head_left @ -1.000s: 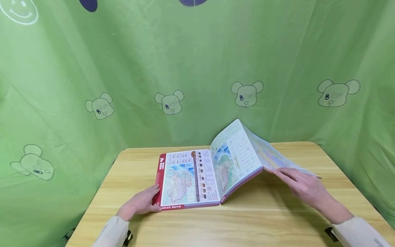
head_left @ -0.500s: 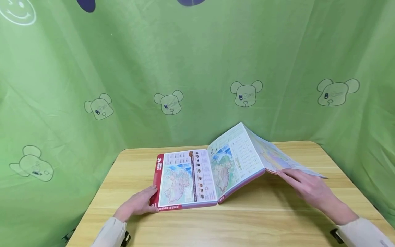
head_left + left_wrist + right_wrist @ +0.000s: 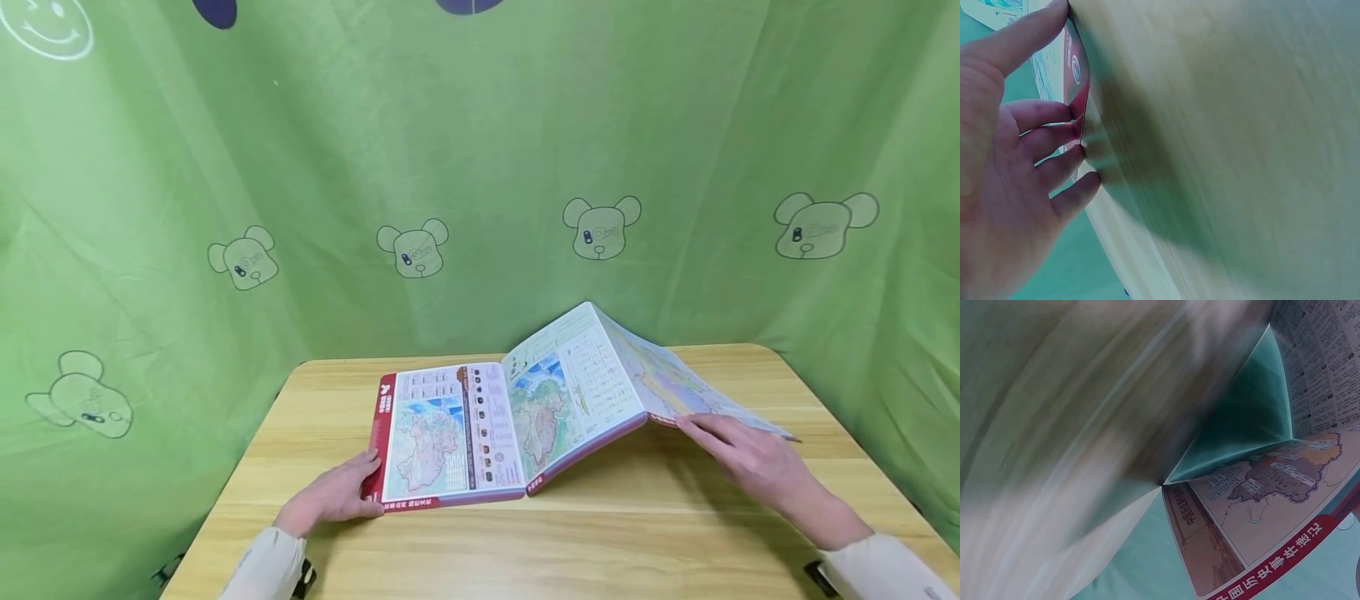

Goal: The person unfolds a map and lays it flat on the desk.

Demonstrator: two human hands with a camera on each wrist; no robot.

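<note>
Now fold-out map book (image 3: 480, 429) lies open at table (image 3: 600, 542) centre, shifted slightly leftward versus a second ago; raised leaf peak sits lower, so unfolding is progressing. Left hand (image 3: 333, 496) fingers straight, slightly apart, pressing red left edge. Right hand (image 3: 750, 458) fingers extended together on raised leaf's lower edge. Printed characters on red border visible, not legible.

head view high, wrist views close, sharing the atlas (image 3: 517, 417)
</note>
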